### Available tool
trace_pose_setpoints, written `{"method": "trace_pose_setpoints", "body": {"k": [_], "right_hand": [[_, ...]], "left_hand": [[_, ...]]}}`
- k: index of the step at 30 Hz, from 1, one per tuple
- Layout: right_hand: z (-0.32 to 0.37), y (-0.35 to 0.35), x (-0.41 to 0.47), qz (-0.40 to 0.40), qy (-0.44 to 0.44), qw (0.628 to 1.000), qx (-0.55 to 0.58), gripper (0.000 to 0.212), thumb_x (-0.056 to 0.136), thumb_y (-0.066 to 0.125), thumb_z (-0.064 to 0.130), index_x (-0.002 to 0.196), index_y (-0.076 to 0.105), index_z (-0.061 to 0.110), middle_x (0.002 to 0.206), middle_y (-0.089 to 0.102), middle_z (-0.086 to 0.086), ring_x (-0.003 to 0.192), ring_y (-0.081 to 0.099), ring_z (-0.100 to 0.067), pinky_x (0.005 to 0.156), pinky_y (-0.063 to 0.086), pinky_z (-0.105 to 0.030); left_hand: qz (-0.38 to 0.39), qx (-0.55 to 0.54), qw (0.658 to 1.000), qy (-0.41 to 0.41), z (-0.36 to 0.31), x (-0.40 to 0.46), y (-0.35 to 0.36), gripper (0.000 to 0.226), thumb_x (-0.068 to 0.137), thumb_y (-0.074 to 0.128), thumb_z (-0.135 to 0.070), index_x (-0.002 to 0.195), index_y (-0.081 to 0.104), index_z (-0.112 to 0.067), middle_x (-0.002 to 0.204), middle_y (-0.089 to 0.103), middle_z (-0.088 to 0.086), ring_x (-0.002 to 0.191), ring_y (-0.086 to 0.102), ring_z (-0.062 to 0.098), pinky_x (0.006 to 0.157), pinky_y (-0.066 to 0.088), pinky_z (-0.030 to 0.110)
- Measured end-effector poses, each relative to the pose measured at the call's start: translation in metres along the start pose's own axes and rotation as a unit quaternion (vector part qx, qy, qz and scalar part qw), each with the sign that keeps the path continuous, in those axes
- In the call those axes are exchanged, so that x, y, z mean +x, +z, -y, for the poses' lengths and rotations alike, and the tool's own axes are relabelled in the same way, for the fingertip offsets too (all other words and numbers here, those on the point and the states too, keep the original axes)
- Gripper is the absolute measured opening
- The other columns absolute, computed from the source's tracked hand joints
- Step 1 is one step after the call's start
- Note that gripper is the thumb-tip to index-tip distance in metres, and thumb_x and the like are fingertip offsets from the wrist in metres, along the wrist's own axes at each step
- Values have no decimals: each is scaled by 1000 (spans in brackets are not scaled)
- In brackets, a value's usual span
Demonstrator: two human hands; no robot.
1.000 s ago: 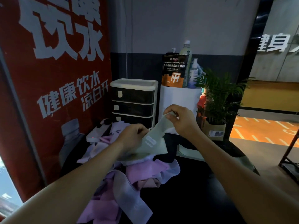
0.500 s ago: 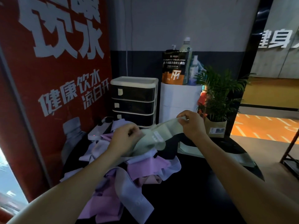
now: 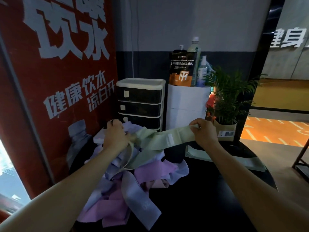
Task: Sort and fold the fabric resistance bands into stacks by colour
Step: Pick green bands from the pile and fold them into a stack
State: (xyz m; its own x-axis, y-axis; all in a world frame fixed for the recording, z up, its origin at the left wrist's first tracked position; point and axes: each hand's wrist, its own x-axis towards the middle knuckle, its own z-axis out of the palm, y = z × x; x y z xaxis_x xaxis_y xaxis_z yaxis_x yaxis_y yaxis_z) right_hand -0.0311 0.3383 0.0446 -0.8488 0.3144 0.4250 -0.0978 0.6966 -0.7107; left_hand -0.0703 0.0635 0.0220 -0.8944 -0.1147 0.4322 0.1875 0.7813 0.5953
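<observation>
Sorting looks barely begun: left hand [image 3: 115, 137] and right hand [image 3: 204, 131] each pinch an end of one green band [image 3: 160, 139] stretched between them, above the unsorted pink and lilac heap [image 3: 133, 185]; folded green bands [image 3: 247, 162] lie below the right hand.

Pale green band [image 3: 160, 139], pink and lilac bands [image 3: 133, 186], black table [image 3: 200, 198], red poster [image 3: 58, 81].

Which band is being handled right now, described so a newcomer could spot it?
On the black table, above the pile of bands, the green band is stretched between the left hand and right hand. It is the only pale green one with a white label; those below are pink or lilac.
</observation>
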Motion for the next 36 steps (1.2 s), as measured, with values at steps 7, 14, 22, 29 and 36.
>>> {"method": "trace_pose_setpoints", "body": {"k": [7, 14, 22, 29, 36], "right_hand": [[21, -8, 6, 34, -79, 995, 55, 13, 91, 53, 5, 87, 62, 14, 83, 60, -2, 75, 52, -16, 60, 38, -22], [44, -27, 13, 22, -119, 982, 147, 14, 91, 52, 0, 91, 62, 9, 90, 60, -1, 80, 52, -13, 66, 40, -17], [31, -10, 17, -17, -25, 978, 206, 12, 91, 52, 0, 93, 63, 6, 93, 59, -6, 87, 53, -19, 72, 45, -26], [40, 10, 19, 35, 4, 982, 183, 10, 90, 57, 5, 88, 62, 12, 94, 63, -9, 93, 62, -32, 84, 53, -51], [51, -5, 18, -4, -4, 976, 219, 8, 92, 55, 8, 94, 63, 9, 93, 61, -6, 87, 58, -23, 80, 52, -39]], "left_hand": [[127, -88, 970, 188, -40, -9, 18, 50, 77, 75, -23, 120, 51, -13, 114, 45, -3, 102, 49, 11, 89, 43, 26], [149, -115, 963, 193, -35, -7, 35, 31, 74, 72, -30, 95, 62, -9, 89, 64, -3, 83, 61, 15, 70, 45, 26], [134, -222, 962, 81, -39, 20, -2, 17, 84, 68, -16, 81, 52, -22, 78, 54, -1, 72, 51, 13, 66, 43, 24], [112, -377, 917, 69, -57, 27, -23, 17, 95, 51, -20, 78, 56, -16, 75, 53, 4, 74, 47, 19, 70, 41, 35], [85, -484, 871, 15, -75, 31, -35, 22, 94, 54, -21, 74, 58, -13, 70, 56, 2, 63, 50, 13, 58, 42, 27]]}}
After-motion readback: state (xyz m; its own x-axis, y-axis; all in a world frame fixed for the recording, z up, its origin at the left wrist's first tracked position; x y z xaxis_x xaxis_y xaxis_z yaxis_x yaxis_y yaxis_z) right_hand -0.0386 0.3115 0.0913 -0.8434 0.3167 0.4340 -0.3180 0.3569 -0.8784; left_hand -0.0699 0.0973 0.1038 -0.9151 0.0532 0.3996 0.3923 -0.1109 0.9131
